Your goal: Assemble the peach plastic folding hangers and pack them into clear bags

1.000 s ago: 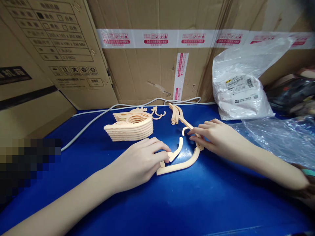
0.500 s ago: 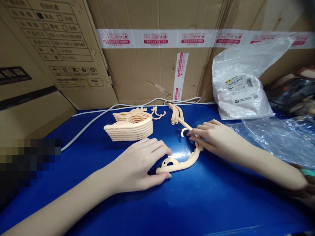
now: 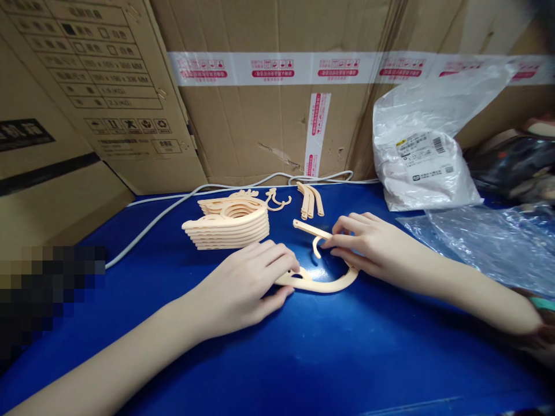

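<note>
A cream plastic folding hanger [image 3: 326,286] lies on the blue table between my two hands. My left hand [image 3: 255,280] grips its left end, thumb in front and fingers behind. My right hand [image 3: 368,245] is closed around the parts at its right side; a straight arm [image 3: 312,229] and a curved hook [image 3: 317,248] stick out to the left from under its fingers. The joint beneath my right fingers is partly hidden. Left of centre, beyond my left hand, is a stack of several cream hanger pieces [image 3: 229,231].
Loose cream hooks [image 3: 277,201] and several curved arm pieces [image 3: 310,201] lie toward the back. A white cable [image 3: 169,207] runs along cardboard boxes [image 3: 260,127]. At the right are a white plastic bag [image 3: 427,167] and clear plastic film [image 3: 489,242].
The straight arm and hook have swung toward me, away from the loose curved pieces. The hanger's curved part has shifted slightly and now lies flatter. Both hands keep their hold.
</note>
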A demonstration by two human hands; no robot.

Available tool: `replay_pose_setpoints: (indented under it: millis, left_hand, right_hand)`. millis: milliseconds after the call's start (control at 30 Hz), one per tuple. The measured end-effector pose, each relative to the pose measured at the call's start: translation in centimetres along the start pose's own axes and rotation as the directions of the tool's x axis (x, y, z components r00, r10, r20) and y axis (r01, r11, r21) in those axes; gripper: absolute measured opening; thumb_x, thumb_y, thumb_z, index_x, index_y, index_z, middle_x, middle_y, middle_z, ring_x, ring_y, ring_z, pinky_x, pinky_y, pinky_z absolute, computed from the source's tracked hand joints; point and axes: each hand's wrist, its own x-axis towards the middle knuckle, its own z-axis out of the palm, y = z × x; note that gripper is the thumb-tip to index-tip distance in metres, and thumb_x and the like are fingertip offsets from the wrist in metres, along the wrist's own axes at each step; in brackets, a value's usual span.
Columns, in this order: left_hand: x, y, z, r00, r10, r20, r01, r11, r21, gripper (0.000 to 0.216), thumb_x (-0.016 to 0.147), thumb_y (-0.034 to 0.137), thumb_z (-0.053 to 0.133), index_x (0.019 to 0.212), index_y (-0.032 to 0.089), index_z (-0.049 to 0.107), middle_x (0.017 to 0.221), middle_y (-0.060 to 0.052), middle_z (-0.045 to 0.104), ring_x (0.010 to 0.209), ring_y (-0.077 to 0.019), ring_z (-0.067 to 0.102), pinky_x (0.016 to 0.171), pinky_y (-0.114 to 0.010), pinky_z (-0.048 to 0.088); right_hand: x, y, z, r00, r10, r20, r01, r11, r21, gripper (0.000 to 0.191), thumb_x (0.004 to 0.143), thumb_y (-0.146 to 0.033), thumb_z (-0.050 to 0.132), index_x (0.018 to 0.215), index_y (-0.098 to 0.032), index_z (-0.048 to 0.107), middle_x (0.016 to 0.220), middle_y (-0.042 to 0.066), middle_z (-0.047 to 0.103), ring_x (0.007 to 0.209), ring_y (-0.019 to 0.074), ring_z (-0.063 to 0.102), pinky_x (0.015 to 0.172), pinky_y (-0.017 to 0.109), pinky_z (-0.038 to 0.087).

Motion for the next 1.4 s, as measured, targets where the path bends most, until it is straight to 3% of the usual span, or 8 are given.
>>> replay_pose_setpoints:
  millis: [200, 433, 600, 733, 967, 1067, 1233, 1400]
  left_hand:
    - [-0.2, -0.6, 0.3, 0.998, 0.029, -0.061, -0.012, 0.966, 0.26, 0.019, 0.097, 0.014, 0.044, 0.091, 0.018, 0.062, 0.092, -0.003, 0.063, 0.079, -0.0166, 0.058, 0.068, -0.027, 0.043]
    - [-0.2, -0.3, 0.5, 0.998, 0.023, -0.053, -0.01, 0.974, 0.227, 0.022, 0.098, 0.018, 0.045, 0.099, 0.017, 0.067, 0.093, -0.003, 0.066, 0.079, -0.0183, 0.059, 0.067, -0.029, 0.043]
    - [-0.1, 0.3, 0.4, 0.991, -0.134, -0.025, 0.136, 0.971, 0.197, 0.024, 0.097, 0.029, 0.046, 0.099, 0.016, 0.067, 0.091, -0.005, 0.066, 0.086, -0.0222, 0.061, 0.069, -0.032, 0.045]
    - [0.0, 0.9, 0.8, 0.953, -0.287, -0.097, 0.299, 0.942, 0.153, 0.026, 0.093, 0.041, 0.054, 0.093, 0.018, 0.065, 0.09, -0.004, 0.066, 0.085, -0.0218, 0.062, 0.067, -0.032, 0.046]
    - [0.3, 2.0, 1.0, 0.902, -0.413, -0.127, 0.427, 0.897, 0.115, 0.009, 0.085, 0.03, 0.063, 0.087, 0.021, 0.063, 0.088, 0.0, 0.067, 0.084, -0.0195, 0.063, 0.063, -0.029, 0.045]
    - [0.3, 2.1, 0.8, 0.922, -0.377, -0.086, 0.387, 0.901, 0.197, 0.008, 0.087, 0.027, 0.062, 0.087, 0.021, 0.066, 0.087, 0.001, 0.066, 0.087, -0.0199, 0.062, 0.064, -0.029, 0.045]
    - [0.1, 1.3, 0.8, 0.984, -0.175, -0.042, 0.177, 0.903, 0.391, 0.014, 0.093, 0.029, 0.059, 0.094, 0.019, 0.069, 0.084, -0.001, 0.065, 0.081, -0.0196, 0.061, 0.059, -0.029, 0.042]
    - [-0.1, 0.7, 0.9, 0.997, -0.075, -0.026, 0.078, 0.86, 0.505, 0.017, 0.094, 0.031, 0.059, 0.097, 0.018, 0.069, 0.083, -0.001, 0.065, 0.079, -0.0203, 0.06, 0.059, -0.031, 0.041]
  right_hand:
    - [-0.1, -0.4, -0.4, 0.996, -0.064, 0.069, 0.056, 0.993, 0.108, 0.023, 0.098, -0.028, 0.048, 0.106, -0.023, 0.068, 0.095, 0.007, 0.062, 0.082, 0.0201, 0.055, 0.075, 0.034, 0.041]
    - [0.0, -1.5, -0.7, 0.986, -0.06, 0.157, 0.027, 0.978, 0.209, 0.025, 0.099, -0.036, 0.045, 0.101, -0.021, 0.065, 0.094, 0.006, 0.059, 0.083, 0.0205, 0.055, 0.078, 0.036, 0.04]
    - [0.2, -2.3, -1.1, 0.981, -0.083, 0.173, 0.029, 0.956, 0.293, 0.032, 0.099, -0.045, 0.044, 0.097, -0.021, 0.065, 0.089, 0.004, 0.058, 0.08, 0.0185, 0.053, 0.077, 0.033, 0.038]
    - [0.2, -3.4, -1.3, 0.972, -0.135, 0.195, 0.063, 0.94, 0.336, 0.033, 0.092, -0.053, 0.053, 0.102, -0.022, 0.063, 0.091, 0.003, 0.059, 0.084, 0.019, 0.052, 0.078, 0.033, 0.037]
    - [-0.1, -5.3, -0.1, 0.964, -0.23, 0.132, 0.184, 0.938, 0.292, 0.021, 0.102, -0.024, 0.037, 0.097, -0.02, 0.058, 0.095, 0.002, 0.064, 0.084, 0.0173, 0.052, 0.079, 0.032, 0.036]
    - [-0.2, -5.2, 0.2, 0.974, -0.214, 0.076, 0.187, 0.947, 0.261, 0.014, 0.1, -0.025, 0.044, 0.095, -0.019, 0.056, 0.09, 0.002, 0.064, 0.077, 0.0171, 0.052, 0.075, 0.031, 0.036]
    - [-0.2, -3.7, 0.0, 0.995, -0.096, -0.003, 0.096, 0.986, 0.136, 0.022, 0.1, -0.031, 0.043, 0.09, -0.018, 0.057, 0.081, 0.002, 0.062, 0.071, 0.0182, 0.052, 0.072, 0.032, 0.036]
    - [0.0, -2.5, 0.3, 0.997, -0.07, 0.036, 0.065, 0.991, 0.116, 0.024, 0.1, -0.034, 0.043, 0.095, -0.02, 0.061, 0.082, 0.002, 0.063, 0.074, 0.0192, 0.055, 0.073, 0.033, 0.036]
